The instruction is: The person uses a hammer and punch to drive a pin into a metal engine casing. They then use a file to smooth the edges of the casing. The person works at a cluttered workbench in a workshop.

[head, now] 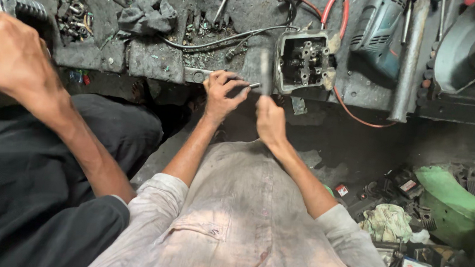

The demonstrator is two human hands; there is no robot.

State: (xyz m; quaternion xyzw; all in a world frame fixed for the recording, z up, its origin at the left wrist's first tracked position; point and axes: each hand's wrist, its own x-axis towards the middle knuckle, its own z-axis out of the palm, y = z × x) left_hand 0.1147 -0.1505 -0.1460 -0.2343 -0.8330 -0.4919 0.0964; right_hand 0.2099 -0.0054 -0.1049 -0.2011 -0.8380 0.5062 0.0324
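Left hand: we see it at centre frame, fingers curled tight round a short metal rod whose tip points right, toward the engine part.
Right hand: just right of the left one and a little lower, fist wrapped round the handle of a tool that rises blurred above the knuckles; we cannot tell what kind of tool it is.
Engine part: a grey metal casting with valves and springs showing in its open face, at the bench edge, upper centre, just right of the rod's tip.
Bench: dark, greasy, littered with small parts, across the top of the frame.
Rag: grey, crumpled, upper left of centre on the bench.
Cable: runs along the bench from the rag to the engine part.
Drill: blue-green, upper right, beside a steel pipe.
Other person's hand: far left, laid over a finned metal piece; we cannot tell its grip.
Green casing: lower right, amid clutter.
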